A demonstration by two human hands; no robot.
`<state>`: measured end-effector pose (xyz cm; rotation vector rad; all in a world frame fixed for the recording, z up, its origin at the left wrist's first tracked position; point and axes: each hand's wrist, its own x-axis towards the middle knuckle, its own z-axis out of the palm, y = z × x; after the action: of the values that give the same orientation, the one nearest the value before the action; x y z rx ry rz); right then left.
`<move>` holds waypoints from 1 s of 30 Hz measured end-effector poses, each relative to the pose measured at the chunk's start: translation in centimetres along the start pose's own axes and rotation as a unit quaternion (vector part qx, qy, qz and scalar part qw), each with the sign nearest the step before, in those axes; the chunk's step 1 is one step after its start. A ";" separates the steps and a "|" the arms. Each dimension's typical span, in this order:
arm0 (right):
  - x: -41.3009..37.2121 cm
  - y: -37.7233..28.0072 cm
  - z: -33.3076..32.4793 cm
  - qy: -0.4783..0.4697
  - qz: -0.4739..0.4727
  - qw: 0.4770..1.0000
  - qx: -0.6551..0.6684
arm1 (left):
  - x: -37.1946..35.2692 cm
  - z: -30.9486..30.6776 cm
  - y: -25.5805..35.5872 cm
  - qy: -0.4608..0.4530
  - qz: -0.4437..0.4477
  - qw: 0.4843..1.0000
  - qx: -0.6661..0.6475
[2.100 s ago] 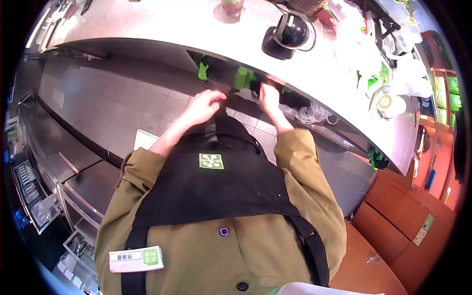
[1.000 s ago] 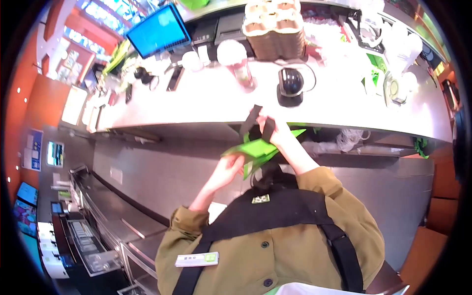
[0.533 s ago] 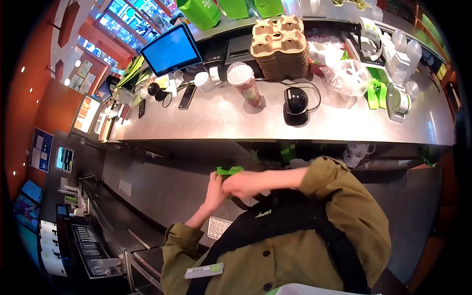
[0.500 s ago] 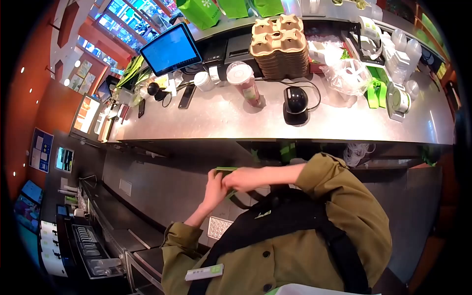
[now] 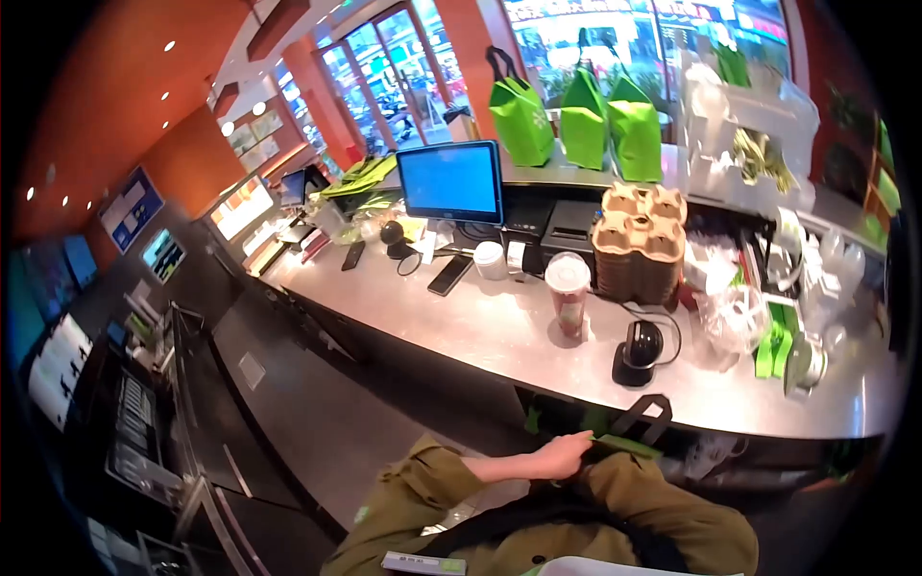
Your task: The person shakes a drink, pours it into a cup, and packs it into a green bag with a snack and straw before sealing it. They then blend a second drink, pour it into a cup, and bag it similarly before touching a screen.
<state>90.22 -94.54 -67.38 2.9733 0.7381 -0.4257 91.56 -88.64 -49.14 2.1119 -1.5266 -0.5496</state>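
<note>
My left hand (image 5: 565, 455) reaches across in front of my body, its fingers closed at the near edge of a green bag (image 5: 629, 445). The bag has black handles (image 5: 645, 415) that stand up beside the counter's front edge. It is seen nearly edge-on, so most of it is hidden. My right forearm, in an olive sleeve (image 5: 663, 499), points toward the bag, but the right hand itself is hidden. On the counter above stand a lidded cup with a reddish drink (image 5: 569, 298) and a black scanner on a stand (image 5: 639, 353).
The metal counter (image 5: 432, 326) runs across the front. On it are a monitor (image 5: 451, 182), a phone (image 5: 449, 276), stacked cardboard cup carriers (image 5: 639, 254) and a clear plastic bag (image 5: 735, 312). Several upright green bags (image 5: 523, 120) line the shelf behind. Machines (image 5: 58, 370) stand at left.
The view has tilted up and turned. My hands, earlier together in front of me on a folded green item, have moved right; the black handles now stand up and my right hand is out of sight.
</note>
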 end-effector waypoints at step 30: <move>-5.5 14.3 -34.6 0.209 0.131 0.831 0.499 | -18.6 -18.8 -7.6 0.317 -0.182 0.929 0.059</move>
<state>100.93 -105.77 -32.91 4.1654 0.0420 -0.1390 102.56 -66.18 -37.55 2.3581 -0.8280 0.1259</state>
